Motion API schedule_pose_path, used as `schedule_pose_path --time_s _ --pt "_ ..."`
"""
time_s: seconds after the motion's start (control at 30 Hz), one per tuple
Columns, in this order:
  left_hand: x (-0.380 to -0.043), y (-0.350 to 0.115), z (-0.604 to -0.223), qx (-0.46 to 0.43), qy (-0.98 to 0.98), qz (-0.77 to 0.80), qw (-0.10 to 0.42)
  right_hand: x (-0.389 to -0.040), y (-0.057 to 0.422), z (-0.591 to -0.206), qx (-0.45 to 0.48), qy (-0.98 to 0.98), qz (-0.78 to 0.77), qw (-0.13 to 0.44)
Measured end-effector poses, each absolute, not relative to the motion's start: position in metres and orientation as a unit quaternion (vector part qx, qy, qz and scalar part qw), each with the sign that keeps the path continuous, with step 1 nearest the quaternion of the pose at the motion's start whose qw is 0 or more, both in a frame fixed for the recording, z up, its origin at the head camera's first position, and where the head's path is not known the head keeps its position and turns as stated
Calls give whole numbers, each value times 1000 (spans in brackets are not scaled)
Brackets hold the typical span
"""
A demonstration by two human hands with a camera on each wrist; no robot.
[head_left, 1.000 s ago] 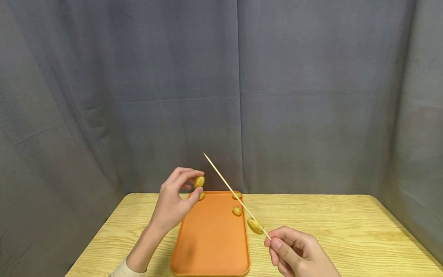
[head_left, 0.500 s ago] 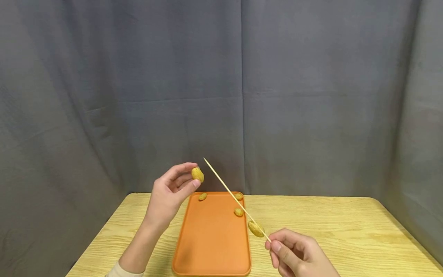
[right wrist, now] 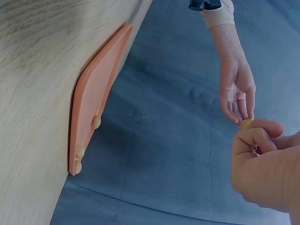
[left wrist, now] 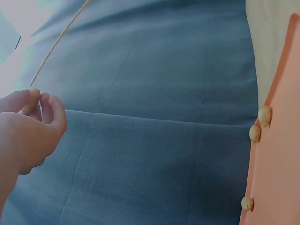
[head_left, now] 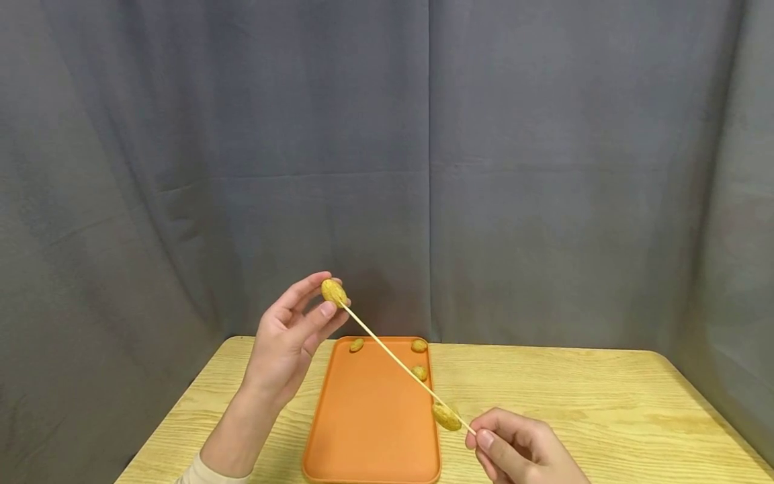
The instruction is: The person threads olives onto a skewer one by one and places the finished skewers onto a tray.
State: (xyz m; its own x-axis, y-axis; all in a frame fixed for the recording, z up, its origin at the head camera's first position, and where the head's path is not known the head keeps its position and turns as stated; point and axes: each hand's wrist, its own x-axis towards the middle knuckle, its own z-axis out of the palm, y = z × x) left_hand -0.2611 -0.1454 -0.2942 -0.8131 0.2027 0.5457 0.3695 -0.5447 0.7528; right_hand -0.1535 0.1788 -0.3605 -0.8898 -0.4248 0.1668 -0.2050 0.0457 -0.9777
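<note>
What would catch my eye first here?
Probably the thin slanting stick: its upper end meets a yellow lump in the left hand, and the right hand pinches its lower end. Then the bright orange tray on the table, three small lumps near its far end.

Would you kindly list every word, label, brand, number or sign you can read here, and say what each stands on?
There are none: no lettering shows on the skewer, yellow pieces, tray, table or curtain. The dark device by the sleeve is cropped, with nothing legible on it.
</note>
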Motion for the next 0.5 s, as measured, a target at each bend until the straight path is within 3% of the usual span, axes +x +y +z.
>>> schedule_pose_path --time_s 0.5 --pt "-261 -143 -295 -298 -438 -845 65 -155 178 -363 -222 720 -653 78"
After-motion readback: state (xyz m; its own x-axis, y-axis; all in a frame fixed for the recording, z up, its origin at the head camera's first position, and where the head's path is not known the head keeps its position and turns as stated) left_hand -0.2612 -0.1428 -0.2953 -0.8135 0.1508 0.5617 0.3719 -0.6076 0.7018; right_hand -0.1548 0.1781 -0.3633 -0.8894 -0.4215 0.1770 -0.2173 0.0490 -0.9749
